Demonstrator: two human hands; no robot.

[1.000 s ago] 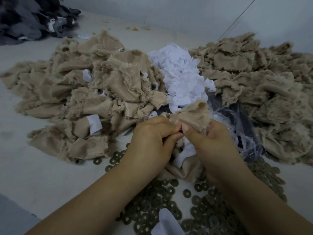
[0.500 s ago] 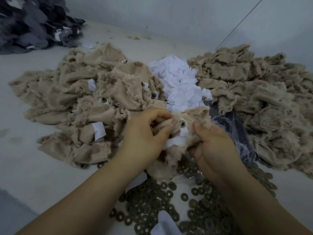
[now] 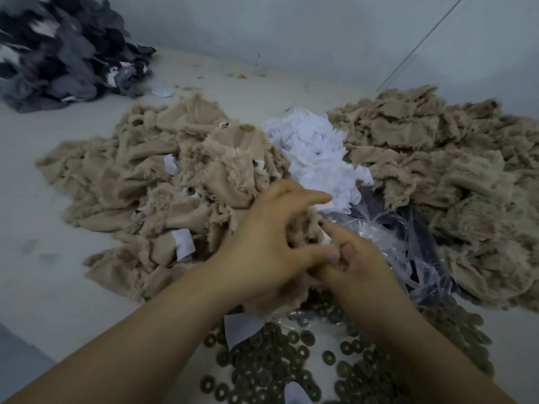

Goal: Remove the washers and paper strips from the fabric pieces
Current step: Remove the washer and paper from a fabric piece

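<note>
Pale work surface (image 3: 43, 287), bare along its left side and in a band at the far edge under the wall. Right heap of tan fabric pieces (image 3: 455, 182), largest, running from the far right corner to the near right and off the right edge of view. Left heap of tan fabric pieces (image 3: 151, 182), centre-left, ragged fringed edges, several white paper strips (image 3: 183, 243) and a few dark washers still tucked among its folds. Dark grey fabric pile (image 3: 58, 51), far left corner, well apart from the tan heaps. White paper pile (image 3: 318, 158), wedged between the two tan heaps. Clear plastic bag (image 3: 388, 243), crumpled, just right of the hands, its edge against the right heap. Loose washers (image 3: 277, 363), dark rings scattered over the near centre and near right, touching the bag's near edge. One tan fabric piece (image 3: 303, 231), held at the centre between both hands above the washers. Left hand (image 3: 271, 246), fingers curled about this piece, forefinger stretched toward the paper pile. Right hand (image 3: 358, 258), fingers bent into the same piece, pinching it against the left thumb.
</note>
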